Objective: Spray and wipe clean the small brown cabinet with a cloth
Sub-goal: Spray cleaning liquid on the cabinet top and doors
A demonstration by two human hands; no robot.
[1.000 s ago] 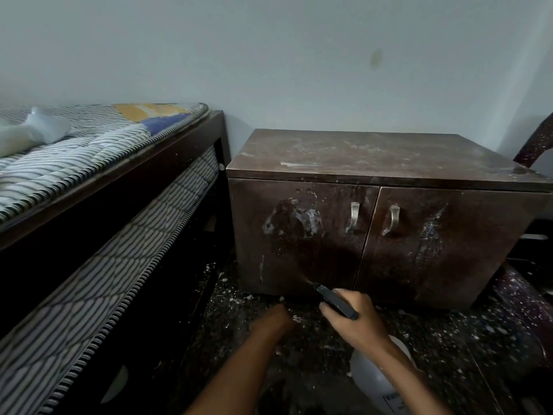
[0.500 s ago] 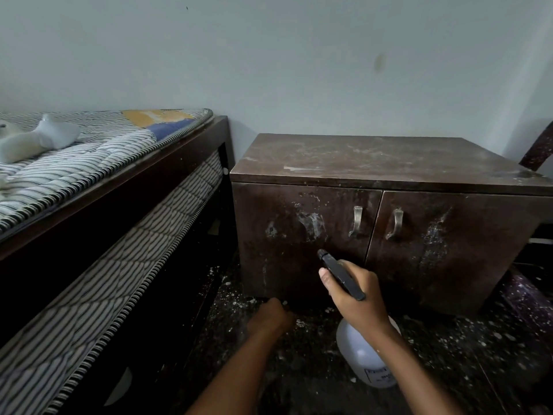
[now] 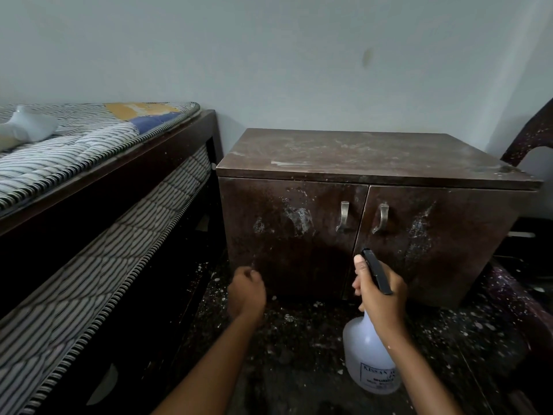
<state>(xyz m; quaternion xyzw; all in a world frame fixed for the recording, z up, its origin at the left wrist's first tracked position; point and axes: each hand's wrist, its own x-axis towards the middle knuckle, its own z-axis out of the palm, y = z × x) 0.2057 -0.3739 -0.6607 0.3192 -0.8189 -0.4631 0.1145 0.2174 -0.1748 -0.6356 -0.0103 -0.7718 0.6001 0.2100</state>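
Pale grey-blue wall (image 3: pixel 269 55) ran behind everything, w/ a faint smudge upper right. Dark wood bed frame (image 3: pixel 167 151) filled the left side, a striped mattress (image 3: pixel 74 151) on top and a second striped mattress (image 3: pixel 89 280) on the lower tier. A white object (image 3: pixel 30 125) lay on the top one; couldn't tell what it was.

Small brown cabinet (image 3: pixel 374 163) stood on the floor against the wall, just beside the bed's end, centre-right. Its top was dusty and streaked, and the fronts carried white splotches. Both doors were closed, so the contents were hidden. Each door had a metal handle, the left handle (image 3: pixel 344 215) and right handle (image 3: pixel 382 218) near the middle seam. Dark speckled floor (image 3: pixel 299 333) in front was littered w/ white flecks. A dark paint-spattered chair (image 3: pixel 526 136) sat at the far right, close to the cabinet's side.

Translucent white spray bottle (image 3: pixel 368 363) hung upright in front of the right door. It had a label low on its body; fill level unclear. Right hand (image 3: pixel 380 298) gripped the neck, fingers wrapped round, w/ the black trigger head (image 3: pixel 377 272) pointing at the seam betw. the doors.

Left hand (image 3: pixel 247 292) hovered before the left door's lower part, back of hand up. Its fingers were curled into a fist w/ nothing seen in it.
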